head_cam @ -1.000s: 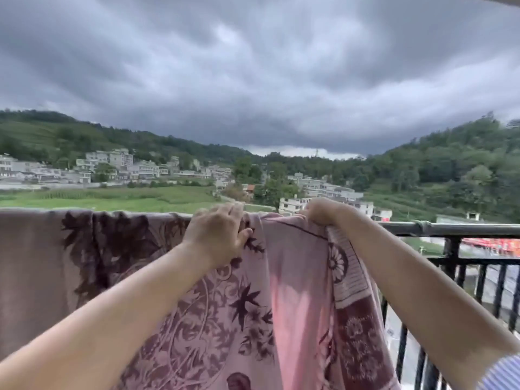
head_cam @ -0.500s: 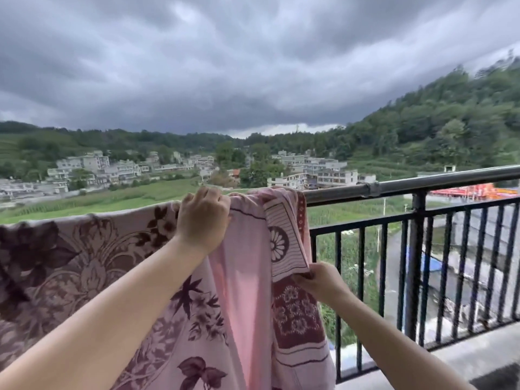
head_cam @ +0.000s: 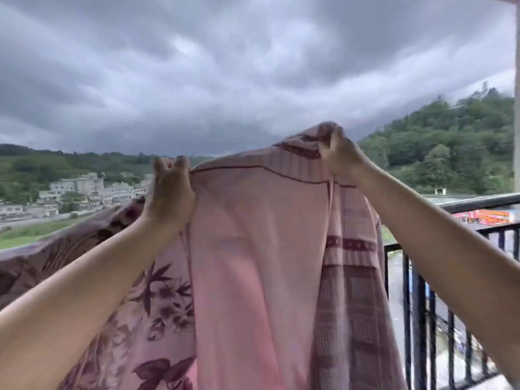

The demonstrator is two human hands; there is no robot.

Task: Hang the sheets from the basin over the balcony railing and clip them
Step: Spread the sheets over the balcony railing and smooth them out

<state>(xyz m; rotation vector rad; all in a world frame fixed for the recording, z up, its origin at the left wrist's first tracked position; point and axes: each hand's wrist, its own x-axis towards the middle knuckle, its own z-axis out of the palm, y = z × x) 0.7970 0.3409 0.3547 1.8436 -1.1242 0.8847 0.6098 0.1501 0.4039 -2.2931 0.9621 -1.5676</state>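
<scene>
sheet [head_cam: 261, 249] hung in front of railing [head_cam: 478, 199], raised between both hands | left hand [head_cam: 168, 192] gripped its top edge at left | right hand [head_cam: 337, 156] gripped its top higher at right | railing ran right of sheet | buildings [head_cam: 78, 190] far behind left | wooded hill [head_cam: 450, 142] behind right

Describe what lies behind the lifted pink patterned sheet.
Behind the pink floral cotton sheet, held up by the left hand and right hand, the black metal balcony railing emerges only at right. Its covered stretch and the view beyond are hidden.
</scene>
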